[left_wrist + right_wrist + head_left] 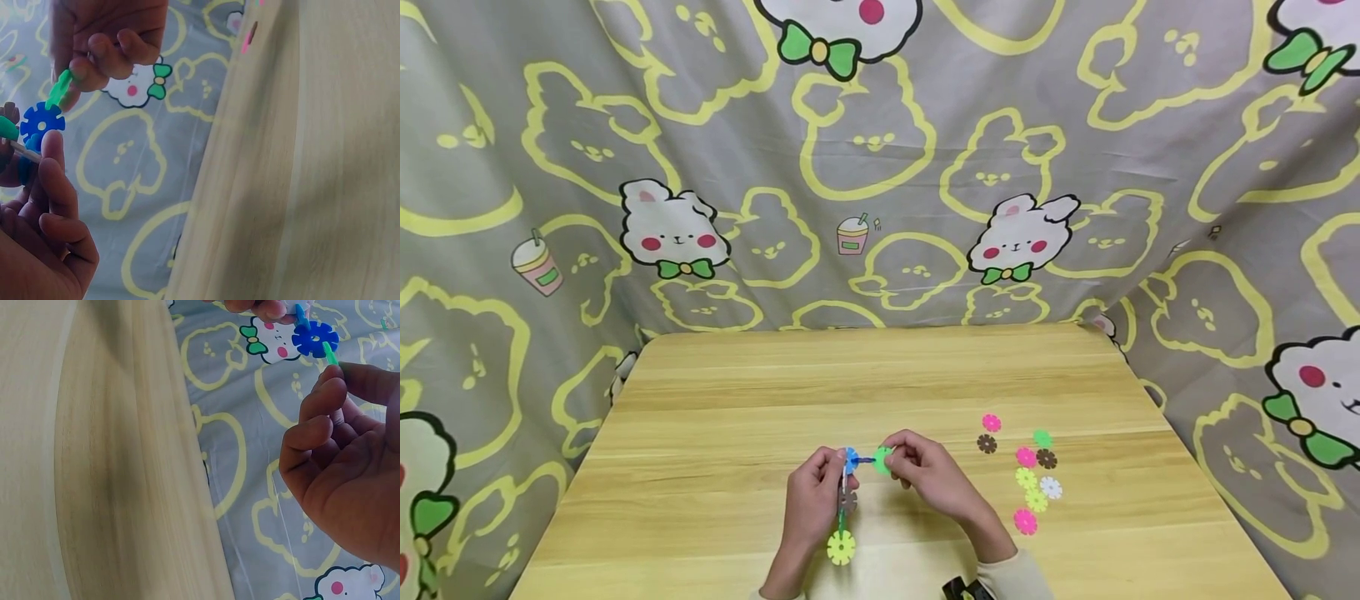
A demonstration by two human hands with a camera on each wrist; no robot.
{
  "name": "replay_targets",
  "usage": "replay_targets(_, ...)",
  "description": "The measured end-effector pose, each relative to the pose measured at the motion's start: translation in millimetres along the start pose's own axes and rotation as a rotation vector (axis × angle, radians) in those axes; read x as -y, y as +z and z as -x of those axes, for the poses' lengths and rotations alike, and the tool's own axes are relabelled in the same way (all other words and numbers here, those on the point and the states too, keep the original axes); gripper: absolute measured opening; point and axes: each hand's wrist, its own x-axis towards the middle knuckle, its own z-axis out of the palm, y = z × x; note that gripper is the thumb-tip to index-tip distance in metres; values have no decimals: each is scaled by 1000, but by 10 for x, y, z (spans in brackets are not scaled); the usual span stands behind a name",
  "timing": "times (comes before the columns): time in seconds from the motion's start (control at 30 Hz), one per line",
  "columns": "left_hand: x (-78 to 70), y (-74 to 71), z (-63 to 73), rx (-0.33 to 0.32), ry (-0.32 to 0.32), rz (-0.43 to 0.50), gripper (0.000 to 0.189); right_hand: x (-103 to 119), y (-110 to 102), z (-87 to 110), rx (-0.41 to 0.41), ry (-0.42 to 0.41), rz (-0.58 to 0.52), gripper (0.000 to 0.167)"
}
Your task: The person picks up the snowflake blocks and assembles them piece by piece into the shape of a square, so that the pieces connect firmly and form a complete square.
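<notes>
My left hand (811, 496) pinches a joined chain of notched plastic snowflake discs at its light blue disc (851, 461). Below that, a brown disc (849, 501) and, at the bottom end, a yellow disc (841, 547) hang from the chain; white and dark green ones between show edge-on. A dark blue disc (32, 120) sticks out from the light blue one towards the right. My right hand (936, 475) pinches a bright green disc (330, 355) between thumb and forefinger, its edge meeting the dark blue disc's rim. How deep the slots engage is hard to see.
Loose snowflake discs lie to the right of my hands on the wooden table (715, 400): pink (1026, 522), yellow (1036, 500), white (1051, 487), brown (987, 443) and green (1042, 438). A patterned curtain (910, 250) surrounds the table's back and sides.
</notes>
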Motion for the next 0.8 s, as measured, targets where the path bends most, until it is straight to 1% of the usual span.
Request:
replay_targets(0.2,21,2,-8,1,11,-10,33,13,18,-4,-8,19,-12,18)
replay_targets(0.37,37,9,-16,-32,31,-54,29,-21,68,-27,-19,37,-49,17)
replay_targets(0.53,26,17,-29,-46,48,-77,27,-47,96,-37,-38,48,-40,17)
replay_targets(0.63,8,5,-37,-30,51,-89,28,-53,100,-45,-52,50,-34,18)
replay_targets(0.8,0,-27,-45,59,21,-94,34,-43,89,-54,-72,44,-31,21)
